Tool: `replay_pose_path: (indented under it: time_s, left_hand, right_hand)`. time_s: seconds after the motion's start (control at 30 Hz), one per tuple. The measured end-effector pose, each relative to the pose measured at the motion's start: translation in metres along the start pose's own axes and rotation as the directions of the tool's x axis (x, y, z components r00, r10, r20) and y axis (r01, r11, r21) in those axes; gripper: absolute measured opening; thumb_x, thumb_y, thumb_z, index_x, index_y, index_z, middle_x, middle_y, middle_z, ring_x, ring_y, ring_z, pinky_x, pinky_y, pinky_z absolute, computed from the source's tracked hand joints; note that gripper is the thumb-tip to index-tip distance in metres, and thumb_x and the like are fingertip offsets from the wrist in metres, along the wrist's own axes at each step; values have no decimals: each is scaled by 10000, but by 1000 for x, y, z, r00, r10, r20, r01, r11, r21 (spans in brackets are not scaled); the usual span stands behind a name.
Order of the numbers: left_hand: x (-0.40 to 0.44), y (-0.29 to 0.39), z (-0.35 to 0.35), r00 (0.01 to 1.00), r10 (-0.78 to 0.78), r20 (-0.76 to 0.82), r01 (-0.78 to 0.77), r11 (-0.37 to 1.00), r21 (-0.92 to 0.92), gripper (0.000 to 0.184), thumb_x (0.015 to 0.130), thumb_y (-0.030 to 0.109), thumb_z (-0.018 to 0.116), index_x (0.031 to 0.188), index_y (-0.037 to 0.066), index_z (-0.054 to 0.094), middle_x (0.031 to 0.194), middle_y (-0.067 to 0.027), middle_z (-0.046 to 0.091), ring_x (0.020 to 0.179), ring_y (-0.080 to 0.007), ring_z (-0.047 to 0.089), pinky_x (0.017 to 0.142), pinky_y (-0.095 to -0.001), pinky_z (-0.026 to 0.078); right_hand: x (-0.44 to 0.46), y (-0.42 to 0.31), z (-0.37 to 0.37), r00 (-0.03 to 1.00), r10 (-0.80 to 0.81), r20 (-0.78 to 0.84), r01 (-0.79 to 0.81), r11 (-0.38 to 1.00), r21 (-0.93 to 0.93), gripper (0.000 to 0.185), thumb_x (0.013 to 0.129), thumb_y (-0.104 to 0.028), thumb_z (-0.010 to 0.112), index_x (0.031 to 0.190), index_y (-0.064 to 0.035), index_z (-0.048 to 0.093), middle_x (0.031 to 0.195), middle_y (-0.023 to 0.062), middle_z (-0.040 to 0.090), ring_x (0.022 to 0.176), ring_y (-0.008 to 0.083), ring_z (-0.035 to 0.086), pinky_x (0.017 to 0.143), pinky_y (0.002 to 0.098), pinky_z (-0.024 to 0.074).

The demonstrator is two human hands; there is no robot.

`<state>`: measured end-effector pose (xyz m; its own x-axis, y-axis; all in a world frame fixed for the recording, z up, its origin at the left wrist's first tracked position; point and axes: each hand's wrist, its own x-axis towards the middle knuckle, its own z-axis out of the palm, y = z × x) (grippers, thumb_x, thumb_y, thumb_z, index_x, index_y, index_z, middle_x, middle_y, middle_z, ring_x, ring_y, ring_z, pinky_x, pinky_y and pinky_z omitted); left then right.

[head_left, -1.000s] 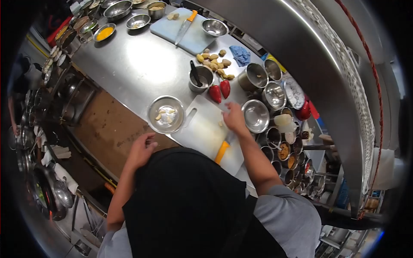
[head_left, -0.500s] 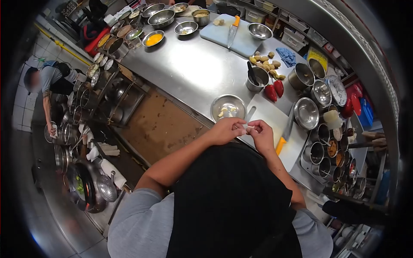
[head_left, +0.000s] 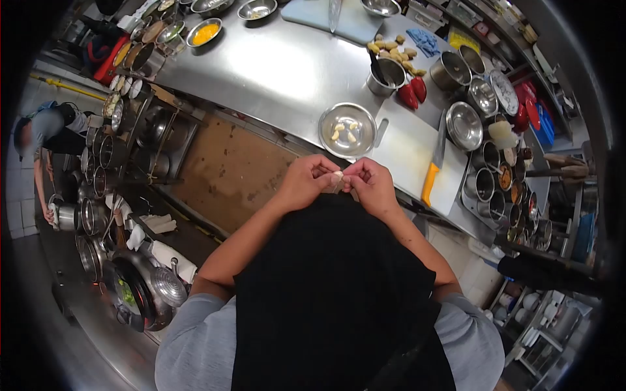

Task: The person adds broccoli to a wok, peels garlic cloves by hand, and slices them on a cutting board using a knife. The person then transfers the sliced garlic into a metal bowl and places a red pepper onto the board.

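My left hand (head_left: 305, 181) and my right hand (head_left: 370, 188) meet in front of my chest, fingertips pinched on a small pale clove (head_left: 338, 174) that looks like garlic. Just beyond them, a steel bowl (head_left: 347, 150) holds several peeled cloves (head_left: 352, 137). Right of the bowl lies a white cutting board (head_left: 407, 159), and on it rests a knife with an orange handle (head_left: 430, 184), its blade pointing away from me.
Two red peppers (head_left: 407, 96) lie beside a steel pot with a black handle (head_left: 386, 77). Potatoes or similar (head_left: 391, 47) sit behind. Steel containers (head_left: 484, 184) crowd the right. A co-worker (head_left: 49, 140) stands far left, near a wok (head_left: 127, 290).
My hands came together from apart, then shifted slightly left with the clove between their fingertips. The knife on the board was turned and moved to the right edge. The camera view has swung.
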<state>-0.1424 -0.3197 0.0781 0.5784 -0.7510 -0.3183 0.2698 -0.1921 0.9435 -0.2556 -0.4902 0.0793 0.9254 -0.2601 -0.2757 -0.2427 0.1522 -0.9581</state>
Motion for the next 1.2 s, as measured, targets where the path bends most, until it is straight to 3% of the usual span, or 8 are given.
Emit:
replay_pose_path:
  time_s: [0.17, 0.27, 0.33, 0.47, 0.53, 0.63, 1.07, 1.2]
  left_hand:
    - [-5, 3, -15, 999, 44, -31, -38, 984, 176, 159, 924, 32, 685, 1070, -32, 684, 910, -67, 718, 805, -94, 657, 745, -261, 553]
    - [-5, 14, -29, 996, -43, -75, 34, 993, -112, 184, 962, 39, 652, 1134, -25, 667, 971, -74, 694, 836, -131, 664, 780, -280, 556]
    - [-8, 22, -35, 994, -103, -37, 90, 963, -253, 195, 967, 43, 648, 1152, -20, 656, 990, -85, 695, 847, -141, 667, 783, -283, 557]
    - [-10, 23, -45, 972, -206, 112, 234, 809, -540, 228, 976, 55, 636, 1197, -3, 620, 1066, -122, 694, 901, -172, 677, 796, -297, 560]
    - [-9, 20, -39, 977, -171, 125, 212, 800, -561, 223, 979, 66, 636, 1192, 0, 615, 1085, -131, 692, 916, -180, 679, 807, -301, 560]
    - [-8, 30, -21, 988, -111, 104, 150, 813, -563, 204, 979, 64, 636, 1172, 2, 609, 1105, -140, 689, 938, -193, 681, 831, -315, 560]
    - [-7, 76, 4, 977, 211, 33, -200, 957, -212, 340, 895, -40, 712, 1223, -28, 626, 1043, -80, 686, 905, -131, 649, 847, -286, 561]
    - [-5, 70, 3, 970, 241, -8, -200, 785, -586, 307, 936, -15, 665, 1235, -4, 600, 1095, -95, 679, 978, -159, 654, 913, -312, 539]
  right_hand:
    - [-9, 0, 3, 1000, -7, -11, 7, 999, 42, 101, 931, 81, 606, 986, 0, 584, 785, 13, 607, 675, 71, 587, 612, 224, 501]
    - [-16, 0, -2, 1000, 14, -1, -14, 996, 93, 121, 913, 59, 635, 998, -10, 583, 795, 16, 600, 701, 89, 599, 634, 248, 510]
    - [-20, -1, -9, 999, -20, 44, 36, 901, -432, 173, 885, 29, 672, 1030, -18, 590, 826, 28, 600, 722, 110, 599, 676, 275, 520]
    - [-16, -5, -10, 851, -482, 210, 480, 550, -684, 252, 855, -4, 713, 1085, -24, 610, 850, 27, 607, 726, 128, 589, 706, 288, 517]
    - [-13, -14, 1, 942, -335, -21, 306, 883, -355, 266, 868, -23, 722, 1118, -23, 634, 856, 10, 621, 732, 95, 575, 702, 254, 506]
    - [-11, -34, 11, 997, -74, -32, 76, 996, 45, 263, 879, -55, 742, 1122, -18, 649, 885, 6, 649, 753, 60, 578, 691, 226, 497]
    - [-11, -91, 15, 909, -409, -79, 371, 881, -293, 97, 857, -9, 710, 887, -19, 619, 832, 44, 596, 693, 86, 551, 636, 253, 471]
    - [-18, -101, 19, 768, -636, 79, 601, 671, -434, 88, 850, 30, 648, 888, -18, 586, 875, 70, 592, 695, 126, 585, 642, 270, 492]
